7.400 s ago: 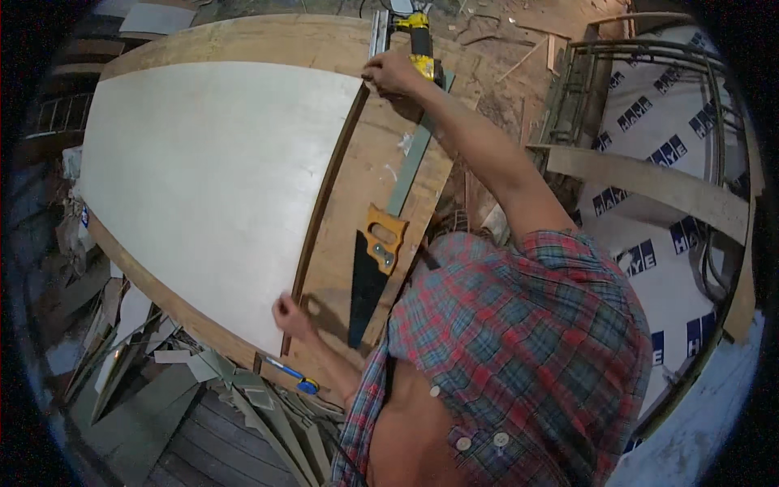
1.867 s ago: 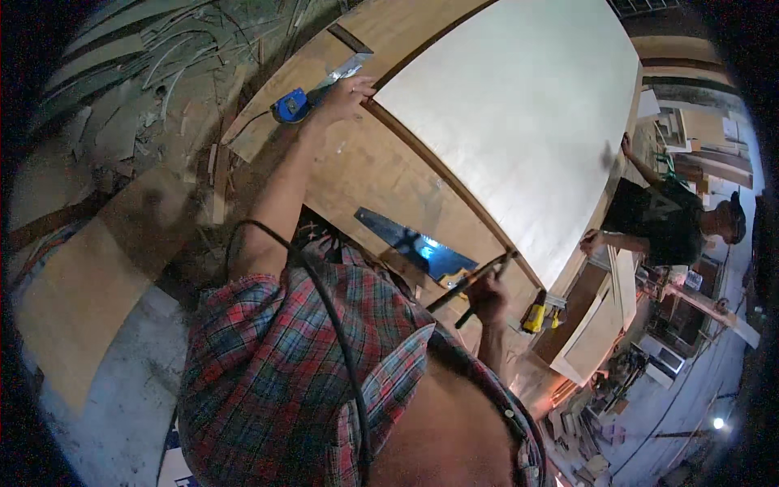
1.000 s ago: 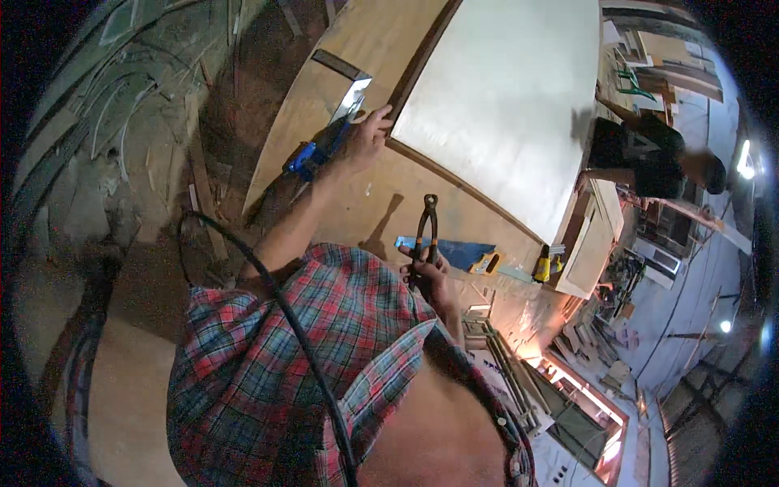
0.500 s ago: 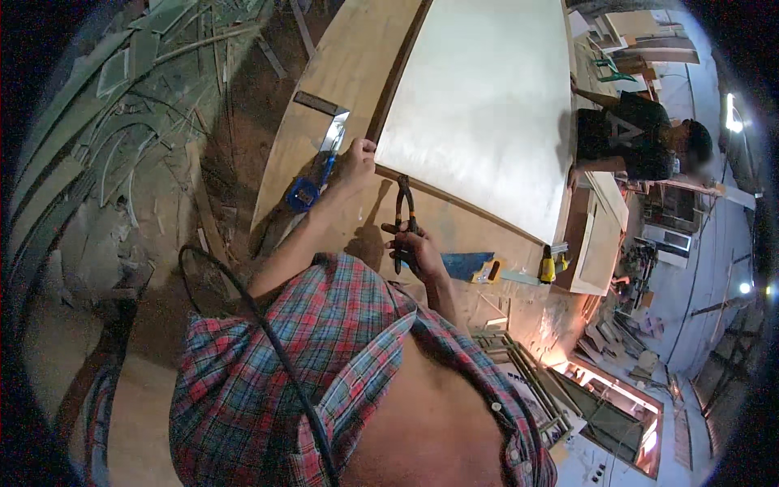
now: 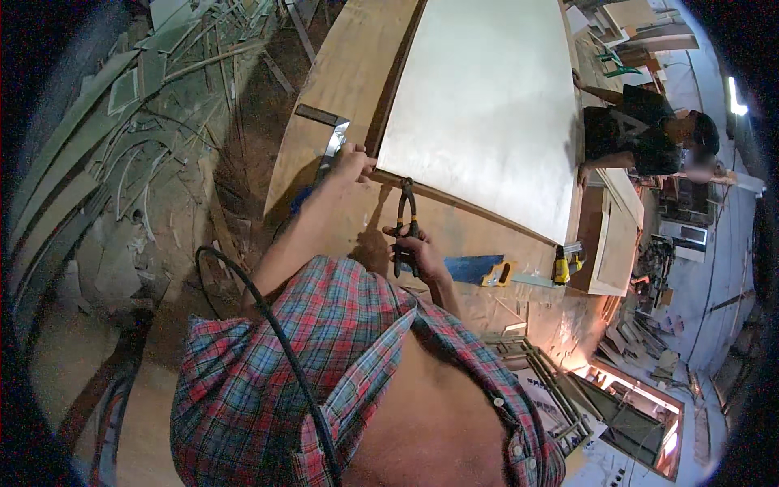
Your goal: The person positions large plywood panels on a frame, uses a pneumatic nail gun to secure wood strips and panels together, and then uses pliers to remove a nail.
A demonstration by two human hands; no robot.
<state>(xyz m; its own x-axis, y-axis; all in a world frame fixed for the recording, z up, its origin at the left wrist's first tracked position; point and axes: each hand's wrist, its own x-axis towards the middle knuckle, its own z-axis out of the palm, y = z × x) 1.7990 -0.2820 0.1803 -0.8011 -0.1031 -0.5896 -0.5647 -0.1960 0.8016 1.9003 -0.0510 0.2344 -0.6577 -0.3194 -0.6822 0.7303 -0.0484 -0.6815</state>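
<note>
The pincers (image 5: pixel 413 213) are in your right hand (image 5: pixel 419 250), which is closed around the handles; the handles stand slightly apart. Their head is at the near edge of the white panel (image 5: pixel 479 114), over the dark edge strip (image 5: pixel 471 207); whether it touches cannot be told. The long axis runs from your chest toward the panel, roughly square to that edge, head pointing away from you. The low hold on the handles appears chosen to keep the head free and give leverage.

Your left hand (image 5: pixel 354 165) has bent fingers at the panel's near-left corner, presumably to steady it; whether they grip cannot be told.

The panel lies flat on the plywood bench (image 5: pixel 324 81), apparently for support. A square (image 5: pixel 316 116) lies beyond your left hand. A handsaw (image 5: pixel 471 268) and a yellow tool (image 5: pixel 561 268) lie to the right, seemingly within reach. A co-worker (image 5: pixel 641 134) stands at the panel's far-right side.
</note>
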